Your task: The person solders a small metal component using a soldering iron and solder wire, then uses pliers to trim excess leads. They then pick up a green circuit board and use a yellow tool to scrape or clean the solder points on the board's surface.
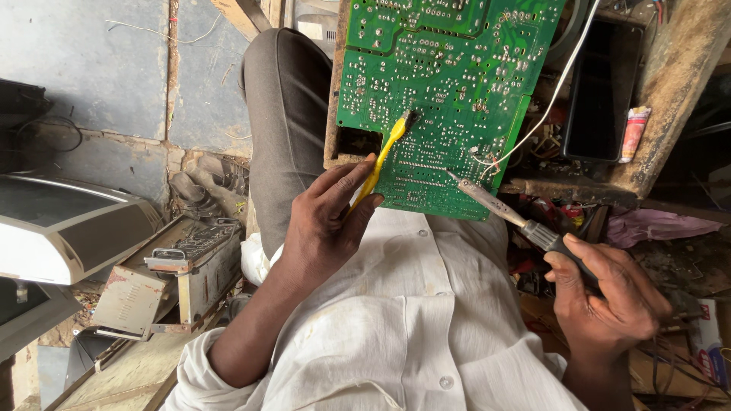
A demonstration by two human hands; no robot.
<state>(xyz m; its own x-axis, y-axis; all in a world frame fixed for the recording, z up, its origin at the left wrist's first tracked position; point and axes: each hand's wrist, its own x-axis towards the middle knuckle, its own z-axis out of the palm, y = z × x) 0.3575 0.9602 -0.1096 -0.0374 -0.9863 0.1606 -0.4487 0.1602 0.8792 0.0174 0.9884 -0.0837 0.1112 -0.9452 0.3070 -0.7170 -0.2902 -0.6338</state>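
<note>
A green circuit board (449, 68) lies solder-side up across my lap and a wooden edge. My left hand (327, 221) pinches a yellow brush (387, 148) whose dark bristle end touches the board near its lower left. My right hand (605, 293) grips the dark handle of a soldering iron (499, 202). The iron's metal tip rests on the board close to its lower right edge. A white wire (548, 103) runs from the board up toward the top right.
A dark rectangular tray (601, 91) sits on a worn wooden bench (670, 91) at the right, among wires and clutter. At the left are a grey-white device casing (61, 228) and a rusty metal chassis (183, 266) on a concrete floor (84, 61).
</note>
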